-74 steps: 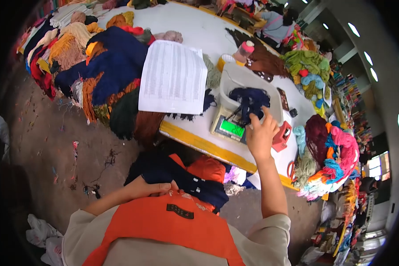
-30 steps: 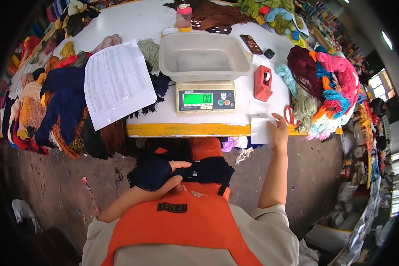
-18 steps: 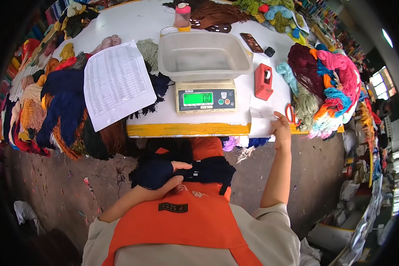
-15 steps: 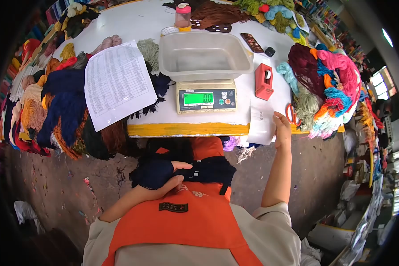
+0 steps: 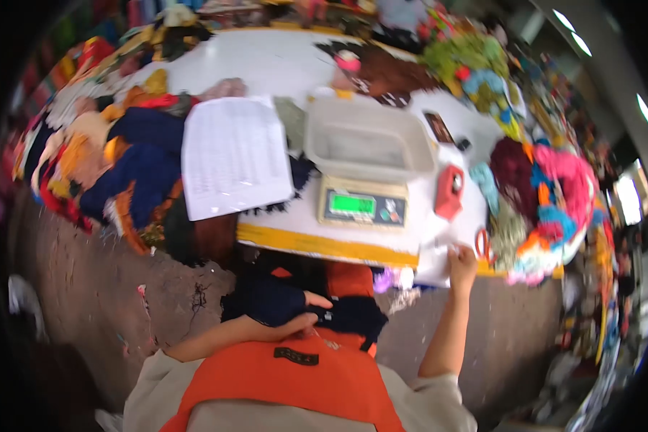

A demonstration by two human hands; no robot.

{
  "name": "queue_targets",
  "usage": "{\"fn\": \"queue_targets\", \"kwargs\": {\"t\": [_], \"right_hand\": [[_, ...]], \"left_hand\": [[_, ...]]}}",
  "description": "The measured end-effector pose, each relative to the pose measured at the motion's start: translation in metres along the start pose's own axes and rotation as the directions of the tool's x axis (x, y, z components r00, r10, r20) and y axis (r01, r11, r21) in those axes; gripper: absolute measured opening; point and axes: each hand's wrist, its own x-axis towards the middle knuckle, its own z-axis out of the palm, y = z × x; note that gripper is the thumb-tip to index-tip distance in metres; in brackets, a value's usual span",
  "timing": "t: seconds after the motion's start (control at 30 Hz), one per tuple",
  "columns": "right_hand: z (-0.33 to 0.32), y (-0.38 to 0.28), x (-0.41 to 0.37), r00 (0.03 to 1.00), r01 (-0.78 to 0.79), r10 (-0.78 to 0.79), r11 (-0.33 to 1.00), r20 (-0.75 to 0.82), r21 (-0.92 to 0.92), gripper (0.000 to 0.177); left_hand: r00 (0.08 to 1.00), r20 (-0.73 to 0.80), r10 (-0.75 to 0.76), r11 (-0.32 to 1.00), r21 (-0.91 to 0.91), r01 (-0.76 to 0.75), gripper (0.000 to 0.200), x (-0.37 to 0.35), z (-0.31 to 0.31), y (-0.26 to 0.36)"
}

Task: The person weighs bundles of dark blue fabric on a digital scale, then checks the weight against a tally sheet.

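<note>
Low in front of my orange apron, my left hand (image 5: 301, 321) is closed on a bundle of dark navy yarn (image 5: 263, 297), which lies across my lap. My right hand (image 5: 462, 265) pinches a small white paper slip (image 5: 433, 263) at the front edge of the table. Beyond it stands a digital scale (image 5: 363, 203) with a lit green display, its digits blurred. A translucent plastic tub (image 5: 371, 164) sits on top of the scale. Red-handled scissors (image 5: 483, 246) lie just right of my right hand, and a red tape dispenser (image 5: 449, 193) stands behind it.
A printed sheet (image 5: 236, 158) rests on heaped yarn at the left. Colourful skeins (image 5: 565, 180) are piled on the right, with brown yarn (image 5: 392, 72) at the back. A dark phone (image 5: 438, 127) lies beside the tub. The table's yellow front edge (image 5: 324, 243) runs before me.
My view has swung, so the table and its contents appear lower and further right, and blurred. Both hands keep their holds on the yarn and the slip.
</note>
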Motion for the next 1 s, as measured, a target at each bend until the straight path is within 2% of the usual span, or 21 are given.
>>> {"fn": "queue_targets", "kwargs": {"t": [0.03,0.07,0.13,0.17,0.2,0.27,0.3,0.33,0.37,0.4,0.43,0.47,0.5,0.6,0.63,0.67,0.73,0.8,0.87,0.93,1.0], "right_hand": [[0.002,-0.010,-0.005,0.995,0.086,-0.086,0.996,-0.042,0.002,0.020],[0.004,-0.001,-0.002,0.997,-0.077,0.077,0.992,0.009,0.104,0.016],[0.013,-0.002,-0.011,0.980,0.149,-0.150,0.989,-0.129,-0.019,0.012],[0.013,-0.024,-0.023,0.982,0.113,-0.127,0.988,-0.138,-0.103,0.010],[0.019,-0.017,-0.026,0.959,0.184,-0.193,0.981,-0.207,-0.060,0.006],[0.027,-0.075,-0.052,0.781,0.378,-0.499,0.856,-0.376,-0.353,0.003],[0.028,-0.087,-0.059,0.699,0.374,-0.614,0.750,-0.366,-0.545,0.004],[0.037,-0.094,-0.065,0.852,0.385,-0.410,0.912,-0.326,-0.142,0.006],[0.046,-0.101,-0.078,0.960,0.261,-0.220,0.927,-0.174,0.269,0.009],[0.041,-0.157,-0.108,0.949,0.232,-0.281,0.931,0.145,0.282,0.013],[0.045,-0.182,-0.126,0.878,0.268,-0.327,0.941,0.350,0.207,0.013],[0.048,-0.198,-0.140,0.754,0.420,-0.444,0.892,0.484,0.165,0.015],[0.050,-0.223,-0.150,0.602,0.517,-0.546,0.823,0.583,0.237,0.018],[0.066,-0.242,-0.170,0.444,0.430,-0.594,0.798,0.671,0.422,0.017],[0.072,-0.245,-0.174,0.403,0.432,-0.609,0.785,0.683,0.444,0.015],[0.077,-0.251,-0.181,0.429,0.487,-0.624,0.769,0.653,0.415,0.013],[0.086,-0.249,-0.187,0.435,0.499,-0.618,0.771,0.655,0.396,0.012],[0.097,-0.239,-0.190,0.434,0.513,-0.613,0.771,0.660,0.378,0.011],[0.111,-0.223,-0.194,0.486,0.372,-0.630,0.776,0.605,0.509,0.020],[0.116,-0.213,-0.198,0.499,0.279,-0.576,0.814,0.648,0.509,0.021],[0.114,-0.213,-0.200,0.519,0.190,-0.519,0.845,0.679,0.500,0.022]], "left_hand": [[0.999,-0.012,0.043,0.999,0.034,-0.043,0.031,-0.002,-0.002,0.006],[0.997,-0.014,0.069,0.993,0.093,-0.068,0.033,-0.004,-0.005,0.006],[0.999,0.000,0.045,0.995,0.090,-0.045,0.035,-0.006,-0.007,0.000],[1.000,-0.008,0.025,1.000,0.009,-0.025,0.036,-0.008,-0.004,-0.006],[0.998,-0.064,0.023,1.000,0.007,-0.023,0.036,-0.010,-0.005,-0.005],[1.000,-0.018,0.015,0.999,0.037,-0.014,0.038,-0.011,-0.007,-0.005],[0.997,-0.049,0.059,0.998,-0.011,-0.060,0.043,-0.012,-0.005,-0.008],[0.995,-0.073,0.065,0.998,-0.007,-0.066,0.043,-0.012,-0.004,-0.010],[0.995,-0.076,0.062,0.996,-0.063,-0.067,0.047,-0.010,-0.002,-0.012],[0.996,-0.071,0.058,0.991,-0.119,-0.066,0.051,-0.009,-0.001,-0.013],[0.995,-0.073,0.061,0.991,-0.117,-0.070,0.051,-0.007,-0.001,-0.010],[0.999,-0.041,0.018,0.995,-0.102,-0.022,0.055,-0.005,-0.001,-0.006],[1.000,-0.010,-0.026,0.996,-0.086,0.025,0.060,-0.003,-0.001,-0.004],[0.998,-0.012,0.054,0.998,-0.043,-0.055,0.062,-0.002,-0.004,-0.005],[0.979,-0.072,0.192,0.980,0.063,-0.188,0.064,0.000,0.000,-0.018],[0.977,-0.090,0.192,0.980,0.061,-0.187,0.064,-0.001,0.000,-0.023],[0.996,-0.024,0.086,0.987,-0.133,-0.088,0.064,-0.006,-0.004,-0.017],[0.995,-0.048,0.087,0.985,-0.148,-0.093,0.065,-0.009,-0.006,-0.018],[0.995,-0.059,0.085,0.982,-0.167,-0.093,0.066,-0.012,-0.003,-0.026],[0.982,-0.154,0.113,0.973,-0.183,-0.141,0.068,-0.013,0.001,-0.030],[0.986,-0.137,0.098,0.975,-0.185,-0.123,0.070,-0.013,0.001,-0.033]]}}
